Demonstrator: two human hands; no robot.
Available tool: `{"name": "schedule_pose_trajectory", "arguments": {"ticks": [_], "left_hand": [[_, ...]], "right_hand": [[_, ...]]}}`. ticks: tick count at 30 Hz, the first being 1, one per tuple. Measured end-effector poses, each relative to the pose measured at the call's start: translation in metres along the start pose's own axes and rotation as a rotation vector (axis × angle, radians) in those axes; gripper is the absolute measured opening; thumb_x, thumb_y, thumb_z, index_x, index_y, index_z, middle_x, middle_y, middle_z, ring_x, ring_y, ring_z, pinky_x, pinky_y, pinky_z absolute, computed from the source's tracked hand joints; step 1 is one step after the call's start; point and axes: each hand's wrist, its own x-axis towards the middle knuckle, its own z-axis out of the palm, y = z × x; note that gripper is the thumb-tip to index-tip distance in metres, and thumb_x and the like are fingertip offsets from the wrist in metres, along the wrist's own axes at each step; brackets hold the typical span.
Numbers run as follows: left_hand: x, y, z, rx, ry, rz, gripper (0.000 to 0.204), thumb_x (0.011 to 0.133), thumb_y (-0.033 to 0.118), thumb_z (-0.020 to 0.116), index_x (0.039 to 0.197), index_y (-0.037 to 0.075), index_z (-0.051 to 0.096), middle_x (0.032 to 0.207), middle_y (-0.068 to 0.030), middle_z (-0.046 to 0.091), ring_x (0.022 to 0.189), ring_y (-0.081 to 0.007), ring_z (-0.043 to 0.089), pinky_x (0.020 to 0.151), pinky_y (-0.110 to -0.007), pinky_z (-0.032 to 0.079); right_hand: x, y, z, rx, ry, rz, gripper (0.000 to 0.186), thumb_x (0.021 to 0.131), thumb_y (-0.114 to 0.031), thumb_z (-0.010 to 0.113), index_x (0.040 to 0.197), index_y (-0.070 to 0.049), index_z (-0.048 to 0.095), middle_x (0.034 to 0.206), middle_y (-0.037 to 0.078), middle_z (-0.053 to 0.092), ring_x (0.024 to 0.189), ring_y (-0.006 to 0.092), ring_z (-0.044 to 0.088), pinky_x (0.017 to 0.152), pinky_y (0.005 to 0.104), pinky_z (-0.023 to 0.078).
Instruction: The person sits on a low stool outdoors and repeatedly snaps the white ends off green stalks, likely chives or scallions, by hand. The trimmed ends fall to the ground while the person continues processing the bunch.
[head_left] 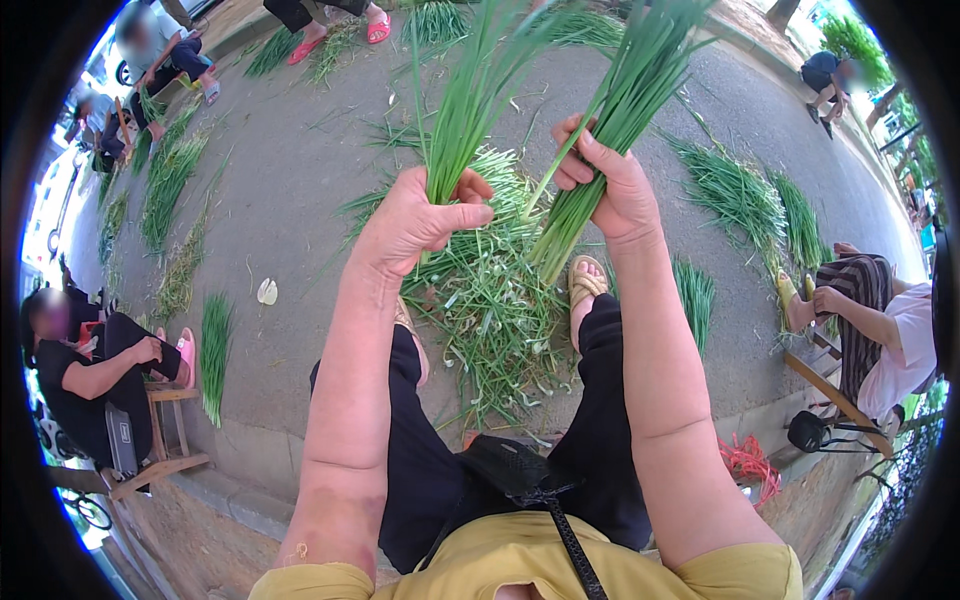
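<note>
Head view: two bunches of long green chives stand out over the pavement, one in each hand. The left bunch (462, 125) rises nearly upright from the left hand (425, 218), whose fingers are closed around its lower part, with the thumb reaching to the right across the front. The right bunch (645, 85) slants, leaf tips toward the upper right and paler stem ends toward the lower left; the right hand (622, 185) is clamped around it, thumb on top. One loose stalk (552, 178) juts from this grip toward the gap between the hands.

Below the bunches, a heap of tangled trimmings (500, 325) lies on the grey pavement (330, 200) between the person's sandaled feet. A black bag (515, 467) rests at the lap, over dark trousers (608, 400).

Farther out, more chives lie on the ground: a spread pile (735, 195) on the right and a narrow bundle (215, 355) on the left. Beside that bundle sits a person in black (90, 375) with pink slippers; across, at right, sits another in striped trousers (862, 310). Red cord (750, 468) lies near the right elbow.
</note>
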Motion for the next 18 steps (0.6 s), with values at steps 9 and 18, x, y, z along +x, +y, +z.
{"name": "schedule_pose_trajectory", "arguments": {"ticks": [9, 18], "left_hand": [[0.005, 0.0, 0.024, -0.177, -0.063, -0.031, 0.029, 0.08, 0.024, 0.071, 0.096, 0.001, 0.063, 0.07, -0.0042, 0.06, 0.041, -0.0004, 0.034, 0.036, -0.016, 0.021], [0.009, -0.008, 0.027, -0.012, 0.164, 0.024, 0.015, 0.081, 0.016, 0.069, 0.087, 0.004, 0.062, 0.068, -0.0037, 0.06, 0.041, -0.0017, 0.038, 0.036, -0.018, 0.023]], "right_hand": [[0.001, 0.016, 0.014, -0.132, -0.017, 0.032, 0.025, 0.085, -0.014, 0.062, 0.105, 0.0, 0.054, 0.09, 0.006, 0.052, 0.057, 0.0057, 0.04, 0.056, 0.0249, 0.038], [0.004, 0.016, 0.019, -0.325, 0.102, 0.121, 0.031, 0.082, -0.013, 0.065, 0.106, 0.004, 0.056, 0.067, 0.001, 0.051, 0.055, 0.0083, 0.042, 0.054, 0.025, 0.038]]}}
